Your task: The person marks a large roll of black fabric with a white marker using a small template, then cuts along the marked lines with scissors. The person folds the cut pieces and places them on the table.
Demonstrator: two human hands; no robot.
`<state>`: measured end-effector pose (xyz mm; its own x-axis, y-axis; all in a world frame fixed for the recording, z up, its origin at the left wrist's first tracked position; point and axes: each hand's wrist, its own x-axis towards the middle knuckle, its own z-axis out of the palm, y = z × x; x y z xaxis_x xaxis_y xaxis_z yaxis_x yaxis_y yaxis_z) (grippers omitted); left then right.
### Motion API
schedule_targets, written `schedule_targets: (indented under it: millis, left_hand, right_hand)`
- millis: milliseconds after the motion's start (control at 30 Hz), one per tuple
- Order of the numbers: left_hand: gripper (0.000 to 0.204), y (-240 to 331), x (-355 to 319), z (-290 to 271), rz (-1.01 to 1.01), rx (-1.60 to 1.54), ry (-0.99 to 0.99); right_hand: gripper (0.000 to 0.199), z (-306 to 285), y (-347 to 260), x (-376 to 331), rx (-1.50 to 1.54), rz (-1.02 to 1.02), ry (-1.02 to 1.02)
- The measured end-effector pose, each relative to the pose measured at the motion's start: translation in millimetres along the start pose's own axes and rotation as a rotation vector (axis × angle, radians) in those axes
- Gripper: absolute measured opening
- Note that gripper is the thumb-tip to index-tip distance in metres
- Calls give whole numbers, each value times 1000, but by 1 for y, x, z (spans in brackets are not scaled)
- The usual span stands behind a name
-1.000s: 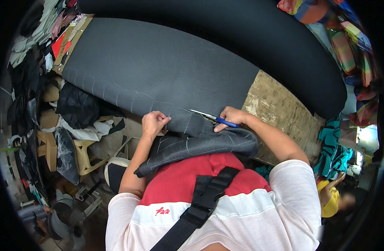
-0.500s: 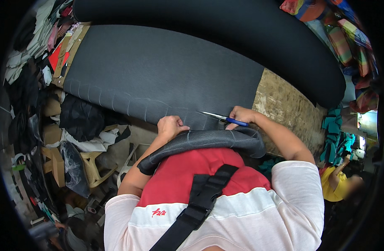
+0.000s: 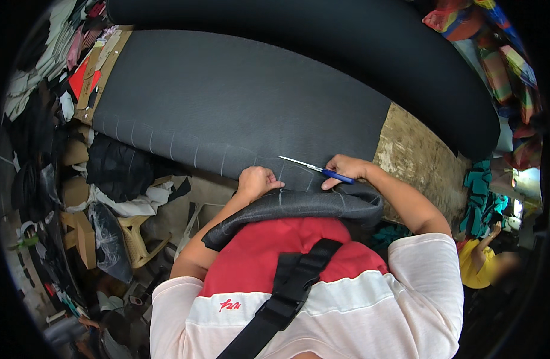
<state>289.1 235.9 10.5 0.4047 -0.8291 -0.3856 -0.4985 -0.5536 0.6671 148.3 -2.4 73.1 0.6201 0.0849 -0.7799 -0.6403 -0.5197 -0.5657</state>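
Observation:
Dark grey sheet material lies over the table, marked with pale chalk lines along its near side. Its near part is folded into a roll against my body. My right hand is closed around blue-handled scissors. Their long silver blades point left over the chalk lines, lying close together. Just left of the scissors, my left hand pinches the grey sheet near the fold, fingers curled and thumb pointing right.
A big black roll of material spans the table's far side. Bare wooden tabletop shows at right, with teal scraps beyond it. A beige plastic chair and black bags stand at left. A person in yellow is at far right.
My left hand and the grey sheet have shifted a little to the right in view. The scissors now tilt down more steeply toward the right, still in my right hand.

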Motion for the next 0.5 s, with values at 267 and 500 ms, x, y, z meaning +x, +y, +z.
schedule_targets:
  millis: [267, 500]
  left_hand:
    - [37, -9, 2, -13, -51, -259, -170]
    - [34, -8, 0, -16, -22, -291, -165]
  right_hand:
    - [58, 0, -23, 28, -99, -20, -90]
    - [59, -10, -41, 38, -209, -45, -120]
